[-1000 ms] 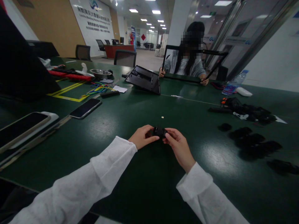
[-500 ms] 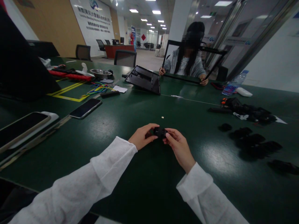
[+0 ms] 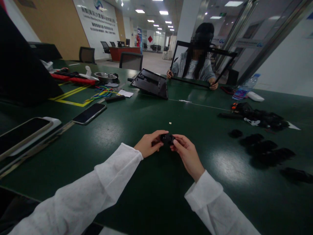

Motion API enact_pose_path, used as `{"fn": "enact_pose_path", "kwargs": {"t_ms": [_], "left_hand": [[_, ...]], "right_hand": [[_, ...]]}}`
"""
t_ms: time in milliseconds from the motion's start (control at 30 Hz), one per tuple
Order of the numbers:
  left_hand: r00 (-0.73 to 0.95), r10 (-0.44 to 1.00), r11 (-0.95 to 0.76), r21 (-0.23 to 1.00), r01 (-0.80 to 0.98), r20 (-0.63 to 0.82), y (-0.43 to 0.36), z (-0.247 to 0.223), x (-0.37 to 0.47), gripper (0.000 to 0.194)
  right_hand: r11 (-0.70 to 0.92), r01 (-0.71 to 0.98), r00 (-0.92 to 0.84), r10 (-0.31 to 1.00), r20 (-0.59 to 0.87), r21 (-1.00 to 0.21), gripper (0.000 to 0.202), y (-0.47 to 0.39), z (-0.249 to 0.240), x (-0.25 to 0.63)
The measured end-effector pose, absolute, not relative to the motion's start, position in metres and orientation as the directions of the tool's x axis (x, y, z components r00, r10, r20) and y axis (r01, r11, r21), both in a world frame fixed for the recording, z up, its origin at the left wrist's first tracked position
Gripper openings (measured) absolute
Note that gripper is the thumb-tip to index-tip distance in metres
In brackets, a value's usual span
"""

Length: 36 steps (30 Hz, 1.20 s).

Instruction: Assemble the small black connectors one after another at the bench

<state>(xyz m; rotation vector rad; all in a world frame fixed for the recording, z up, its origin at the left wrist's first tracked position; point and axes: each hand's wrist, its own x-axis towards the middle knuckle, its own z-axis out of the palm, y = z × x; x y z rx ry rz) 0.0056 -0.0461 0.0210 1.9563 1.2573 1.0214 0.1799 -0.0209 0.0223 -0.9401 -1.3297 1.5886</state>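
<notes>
A small black plastic part (image 3: 167, 139) is held between my two hands, just above the green table (image 3: 146, 192). My left hand (image 3: 149, 143) grips its left side, thumb below and fingers above. My right hand (image 3: 186, 150) pinches its right end between thumb and fingers. The part is dark with a few tiny light spots, and its exact kind cannot be made out. Beyond it on the table lies a tiny pale chip (image 3: 170, 123).
On the right lie several black parts (image 3: 265, 146) and a dark heap (image 3: 264, 117). A phone (image 3: 89, 113), a larger phone (image 3: 24, 133) and a tilted black panel (image 3: 150, 84) are on the left and ahead. Across the table, a person (image 3: 199, 62) holds a black frame (image 3: 190, 83).
My left hand and its fingers have shifted very slightly around the black part. My right hand stays almost still, and both hands keep their hold.
</notes>
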Motion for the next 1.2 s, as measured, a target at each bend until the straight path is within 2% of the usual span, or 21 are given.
{"fn": "enact_pose_path", "kwargs": {"t_ms": [200,400,567,767,900,1033,1200], "left_hand": [[0.258,0.935,-0.342,0.811,0.475,0.244,-0.0457,0.0208,0.0065,0.045],[0.221,0.949,-0.313,0.763,0.566,0.226,-0.0446,0.0213,0.0045,0.038],[0.171,0.938,-0.340,0.710,0.616,0.301,-0.0432,0.0243,0.0042,0.031],[0.151,0.905,-0.412,0.733,0.542,0.397,-0.0450,0.0257,0.0064,0.031],[0.085,0.931,-0.343,0.774,0.532,0.354,-0.0446,0.0230,0.0057,0.037],[0.101,0.946,-0.307,0.746,0.590,0.309,-0.0434,0.0240,0.0036,0.023],[0.140,0.950,-0.306,0.729,0.612,0.281,-0.0434,0.0240,0.0028,0.021]], "right_hand": [[-0.087,-0.149,-0.362,0.932,-0.028,-0.985,0.022,-0.0203,0.0223,0.1803],[-0.086,-0.134,-0.367,0.930,-0.031,-0.987,0.022,-0.0203,0.0228,0.1807],[-0.082,-0.083,-0.396,0.917,-0.043,-0.993,0.022,-0.0206,0.0247,0.1805],[-0.062,-0.093,-0.409,0.913,-0.018,-0.994,0.022,-0.0201,0.0227,0.1792],[-0.059,-0.065,-0.412,0.911,-0.027,-0.996,0.023,-0.0213,0.0240,0.1791],[-0.036,-0.022,-0.405,0.914,-0.024,-0.999,0.024,-0.0228,0.0273,0.1794],[-0.031,-0.011,-0.398,0.917,-0.024,-0.999,0.024,-0.0233,0.0293,0.1789]]}}
